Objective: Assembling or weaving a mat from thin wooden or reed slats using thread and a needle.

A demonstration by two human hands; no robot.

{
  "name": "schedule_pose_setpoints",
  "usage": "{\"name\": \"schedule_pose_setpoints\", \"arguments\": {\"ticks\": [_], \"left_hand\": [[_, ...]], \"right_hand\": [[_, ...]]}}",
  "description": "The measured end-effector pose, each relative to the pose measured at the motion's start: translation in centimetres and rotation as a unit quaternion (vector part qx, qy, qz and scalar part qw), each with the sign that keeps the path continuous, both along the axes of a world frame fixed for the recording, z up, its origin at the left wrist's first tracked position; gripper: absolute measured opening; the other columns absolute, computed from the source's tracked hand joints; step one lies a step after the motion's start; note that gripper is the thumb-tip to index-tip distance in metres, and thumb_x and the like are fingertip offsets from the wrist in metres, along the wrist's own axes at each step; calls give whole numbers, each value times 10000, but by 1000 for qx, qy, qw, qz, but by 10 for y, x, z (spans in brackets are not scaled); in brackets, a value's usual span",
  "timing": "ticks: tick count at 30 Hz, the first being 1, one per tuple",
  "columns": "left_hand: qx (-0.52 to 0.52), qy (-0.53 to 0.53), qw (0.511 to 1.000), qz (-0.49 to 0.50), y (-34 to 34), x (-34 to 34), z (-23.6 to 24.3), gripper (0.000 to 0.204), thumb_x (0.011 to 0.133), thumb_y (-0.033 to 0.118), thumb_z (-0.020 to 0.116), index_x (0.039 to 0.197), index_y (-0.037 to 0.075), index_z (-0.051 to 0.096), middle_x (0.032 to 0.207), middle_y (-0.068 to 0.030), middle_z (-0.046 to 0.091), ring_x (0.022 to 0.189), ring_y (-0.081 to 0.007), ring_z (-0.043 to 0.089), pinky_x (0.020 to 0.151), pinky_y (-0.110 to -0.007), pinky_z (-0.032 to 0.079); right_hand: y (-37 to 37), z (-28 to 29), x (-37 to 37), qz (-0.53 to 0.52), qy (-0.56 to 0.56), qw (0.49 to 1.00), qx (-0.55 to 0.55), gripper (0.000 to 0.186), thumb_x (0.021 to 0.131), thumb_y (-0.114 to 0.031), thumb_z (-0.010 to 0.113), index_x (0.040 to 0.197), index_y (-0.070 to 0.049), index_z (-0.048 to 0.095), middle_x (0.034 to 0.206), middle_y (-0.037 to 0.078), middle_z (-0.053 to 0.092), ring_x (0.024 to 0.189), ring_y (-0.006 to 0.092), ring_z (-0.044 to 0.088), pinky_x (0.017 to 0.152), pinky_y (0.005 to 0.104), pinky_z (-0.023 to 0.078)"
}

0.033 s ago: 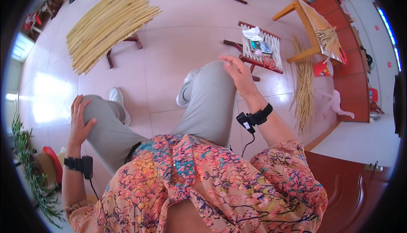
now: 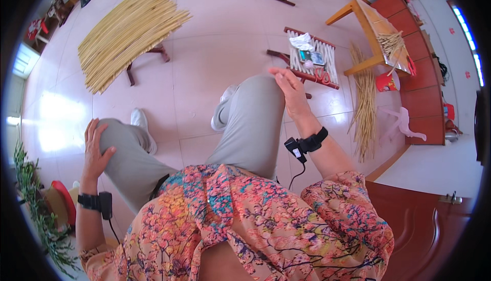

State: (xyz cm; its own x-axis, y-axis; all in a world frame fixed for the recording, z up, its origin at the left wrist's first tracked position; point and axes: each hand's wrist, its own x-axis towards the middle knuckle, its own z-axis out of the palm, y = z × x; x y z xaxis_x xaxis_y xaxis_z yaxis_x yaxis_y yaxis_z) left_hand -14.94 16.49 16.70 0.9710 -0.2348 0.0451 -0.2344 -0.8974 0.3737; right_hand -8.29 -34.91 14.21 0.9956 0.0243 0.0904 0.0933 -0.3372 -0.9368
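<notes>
My left hand (image 2: 94, 147) lies on my left knee, in grey trousers, with its thumb spread and its fingers stretched out. My right hand (image 2: 293, 96) rests at the outer side of my right knee, fingers extended and a little blurred at the tip. Neither hand holds anything. Ahead on the left, a wide layer of long straw-coloured stalks (image 2: 128, 35) lies across a dark red folding stool (image 2: 132, 74). Beyond my right hand stands another folding stool with white cords (image 2: 330, 66). On it are a white cloth (image 2: 302, 41), a phone (image 2: 317, 58) and red-handled scissors (image 2: 321, 75).
To the right, loose stalks (image 2: 365, 112) lie on the floor by a wooden table (image 2: 373, 23) carrying shorter stalks (image 2: 392, 45). A red bucket (image 2: 387, 81), a pink object (image 2: 402, 122) and a red cabinet (image 2: 422, 97) stand beyond. A green plant (image 2: 38, 204) is at lower left.
The view has shifted slightly. My right hand has moved a little to the right beside the knee; my left hand stays on the left knee.
</notes>
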Motion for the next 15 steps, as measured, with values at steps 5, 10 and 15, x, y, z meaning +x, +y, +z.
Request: {"name": "schedule_pose_setpoints", "arguments": {"ticks": [5, 10, 15], "left_hand": [[-5, 3, 1000, -3, -5, 8, -3, 575, 630, 166, 584, 1169, 29, 438, 1319, -184, 321, 1252, -360, 245, 1026, -429, 222], [7, 15, 1000, -7, -2, 5, -7, 579, 639, 178, 546, 1184, 29, 424, 1332, -180, 306, 1263, -351, 230, 1033, -435, 204], [11, 35, 999, -1, 2, 4, -3, 600, 641, 184, 535, 1206, 32, 402, 1337, -177, 296, 1268, -346, 220, 1036, -431, 197]], "right_hand": [[-63, -99, -48, -65, 324, 934, 137, 277, 878, -225, 418, 1008, -27, 563, 922, 83, 580, 857, 183, 553, 734, 310, 458], [-39, -166, -129, 262, 432, 860, -77, 349, 783, -122, 571, 1122, -44, 535, 1034, 91, 572, 887, 190, 561, 731, 321, 503], [-9, -178, -149, 209, 519, 790, 251, 433, 816, -272, 576, 1158, -15, 509, 1126, 119, 548, 984, 170, 505, 858, 320, 398]]}}
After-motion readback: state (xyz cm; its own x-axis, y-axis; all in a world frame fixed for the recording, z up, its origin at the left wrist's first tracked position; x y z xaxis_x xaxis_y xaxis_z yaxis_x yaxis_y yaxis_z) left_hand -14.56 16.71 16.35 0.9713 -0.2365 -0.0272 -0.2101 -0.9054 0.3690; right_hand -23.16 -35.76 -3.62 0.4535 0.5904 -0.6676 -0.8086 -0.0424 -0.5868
